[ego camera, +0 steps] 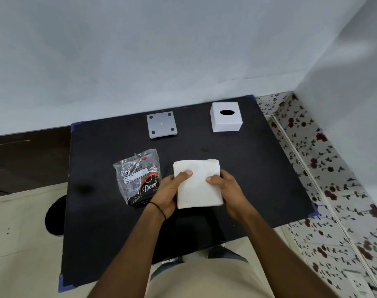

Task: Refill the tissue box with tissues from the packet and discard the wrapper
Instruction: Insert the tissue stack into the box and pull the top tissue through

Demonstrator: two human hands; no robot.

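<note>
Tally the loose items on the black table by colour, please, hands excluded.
White: 2, the tissue stack and the box cover
Grey: 1, the base plate
Clear and black: 1, the wrapper
Total: 4

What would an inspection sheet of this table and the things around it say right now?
Surface: black table top with blue tape at the corners, bare patches dusty.
Job's things: white tissue stack out of its packet; empty wrapper lying left of it; white box cover with oval slot at far right; grey base plate lying apart, to its left.
Clutter: nothing seen.
Grips: left hand and right hand hold the stack at its two sides, thumbs on top.
Cables: nothing seen.
Surroundings: pale wall behind; flowered tiles to the right; dark round object on the floor at left.
</note>
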